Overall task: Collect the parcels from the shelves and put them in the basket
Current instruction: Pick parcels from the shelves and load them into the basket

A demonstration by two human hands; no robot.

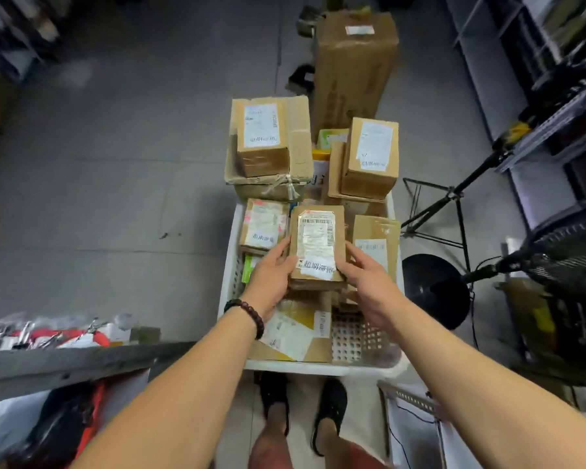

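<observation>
The left hand [271,280] at 9 o'clock and the right hand [369,286] at 3 grip one small parcel [318,245] by its long sides, label up, likely to steady it over the white basket [305,367]. Other parcels [271,140] are heaped toward the basket's 12 o'clock end, so the gap nearer 6 looks the sensible spot

basket [301,368] mostly hidden under parcels [263,140], label [317,236] print unreadable

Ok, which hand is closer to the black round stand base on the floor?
Right. The right hand grips the right edge of the held parcel, on the side toward the stand base; the left hand grips the opposite edge, farther from it.
</observation>
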